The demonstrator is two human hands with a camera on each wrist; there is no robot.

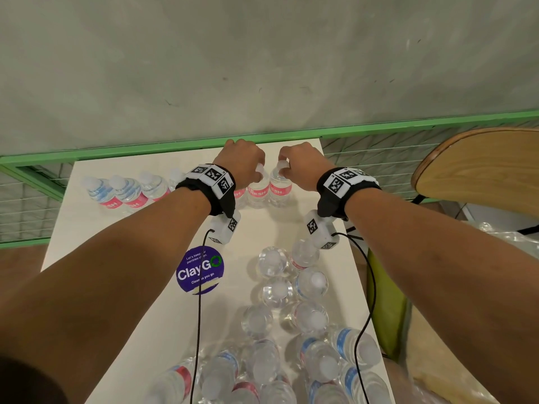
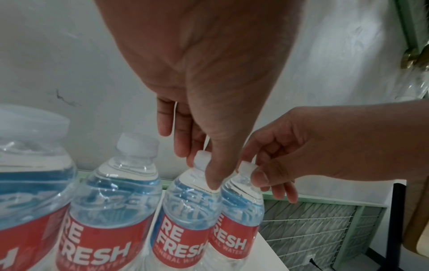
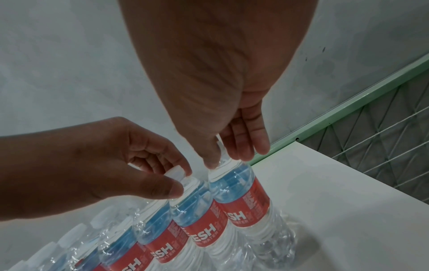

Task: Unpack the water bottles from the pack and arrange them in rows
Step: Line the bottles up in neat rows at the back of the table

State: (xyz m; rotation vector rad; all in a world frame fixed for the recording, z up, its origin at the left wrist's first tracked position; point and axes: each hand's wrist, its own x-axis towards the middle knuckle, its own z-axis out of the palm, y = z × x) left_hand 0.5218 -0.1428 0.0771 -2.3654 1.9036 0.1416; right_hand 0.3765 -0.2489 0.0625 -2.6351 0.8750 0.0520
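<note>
At the far edge of the white table (image 1: pixel 122 287), toward twelve o'clock, a row of water bottles (image 1: pixel 128 191) stands upright. The left hand (image 1: pixel 242 161) pinches the cap of one bottle (image 1: pixel 258 191), and the right hand (image 1: pixel 300 163) pinches the cap of the last bottle (image 1: pixel 280 186) just beside it, at its three o'clock. Both seem to stand on the table already, touching each other. To finish well, I think the person should press each bottle straight down, check the line, then release gently. Many unsorted bottles (image 1: pixel 280 345) wait near six o'clock.
</note>
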